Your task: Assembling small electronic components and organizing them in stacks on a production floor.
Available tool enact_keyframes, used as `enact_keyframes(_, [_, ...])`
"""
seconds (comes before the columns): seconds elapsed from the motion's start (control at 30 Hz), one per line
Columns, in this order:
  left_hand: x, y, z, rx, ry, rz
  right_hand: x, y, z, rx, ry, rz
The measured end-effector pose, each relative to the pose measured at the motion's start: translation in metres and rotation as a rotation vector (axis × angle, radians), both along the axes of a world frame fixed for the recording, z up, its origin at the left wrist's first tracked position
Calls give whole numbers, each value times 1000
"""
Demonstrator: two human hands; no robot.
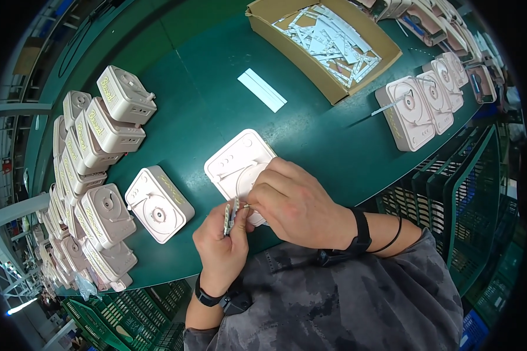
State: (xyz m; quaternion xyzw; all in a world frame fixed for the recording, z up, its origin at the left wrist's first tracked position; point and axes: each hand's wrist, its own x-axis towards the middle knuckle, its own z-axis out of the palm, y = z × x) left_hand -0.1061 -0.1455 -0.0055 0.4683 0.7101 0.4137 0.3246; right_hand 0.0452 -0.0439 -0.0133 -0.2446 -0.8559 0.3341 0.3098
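My left hand is closed on thin, light strips with a speckled edge, which stick up between thumb and fingers. Just beside it, my right hand is closed in a pinch, its fingertips meeting the left hand's. What the right fingers hold is too small and partly hidden to name. Both hands are over the near side of a pale record-player-shaped device, which lies flat with its disc and arm facing up. The hands cover its near right part. Left of them lies a similar device.
Stacked pale devices fill the table's left side. At the back, a cardboard box holds white paper scraps, with a white strip sheet nearby. More devices line the right edge, one with a thin strip sticking out. Green crates stand alongside.
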Motion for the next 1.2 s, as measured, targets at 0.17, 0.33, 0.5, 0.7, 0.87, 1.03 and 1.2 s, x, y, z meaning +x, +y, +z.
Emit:
enact_keyframes(0.17, [-2, -5, -13, 128, 132, -47, -2, -4, -4, 1, 29, -3])
enact_keyframes(0.33, [-3, -4, -14, 149, 123, -37, -6, -5, -5, -1, 51, -14])
enact_keyframes(0.5, [-5, -5, -16, 141, 112, -31, -7, -5, -2, 14, 18, -17])
enact_keyframes(0.7, [-2, 1, -6, 26, -25, 15, -6, -4, 0, 54, 2, -43])
enact_keyframes(0.87, [-10, 1, 4, -81, -355, 55, 24, -11, 4, 108, -57, -55])
enact_keyframes(1.03, [-13, 1, 4, -61, -455, 171, 68, -2, 9, 212, -233, -167])
enact_keyframes(1.2, [-14, -8, -20, -9, 30, -175, 120, 15, 9, 278, -322, -429])
